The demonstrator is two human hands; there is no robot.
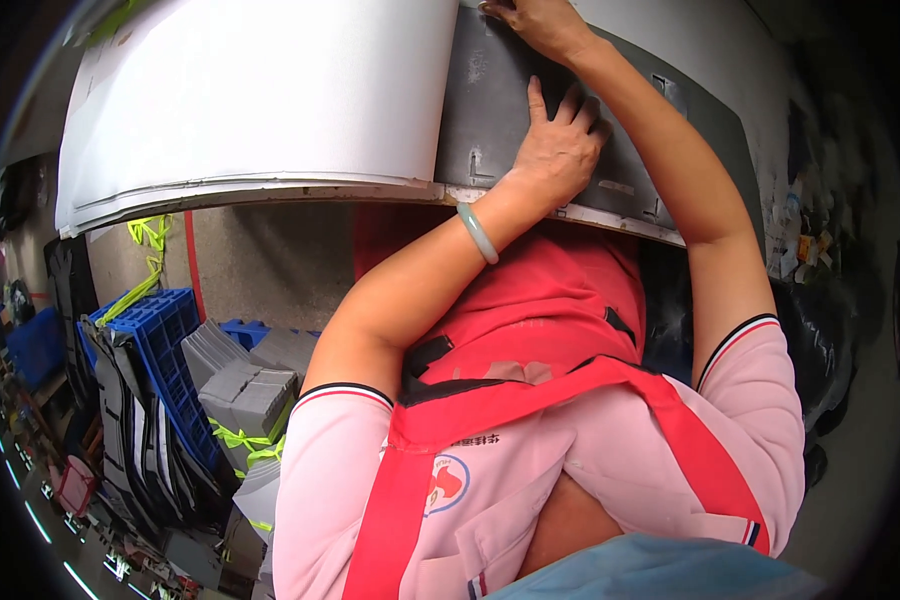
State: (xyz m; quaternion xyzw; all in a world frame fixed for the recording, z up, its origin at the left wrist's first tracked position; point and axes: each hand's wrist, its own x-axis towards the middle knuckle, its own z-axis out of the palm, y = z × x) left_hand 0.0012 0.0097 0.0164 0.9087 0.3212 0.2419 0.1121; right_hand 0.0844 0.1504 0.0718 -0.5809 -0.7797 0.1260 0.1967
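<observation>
Left hand (560, 145) lay flat, fingers spread, on the grey panel (490, 110); right hand (540, 25) pressed its far edge; white sheet (260, 90) lay left.

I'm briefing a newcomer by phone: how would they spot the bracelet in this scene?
Start at the big dark grey panel lying on the workbench beside the white sheet. The left hand presses flat on it; just behind, on that wrist, sits the bracelet, a smooth pale green ring, the only jewellery on either arm.
</observation>
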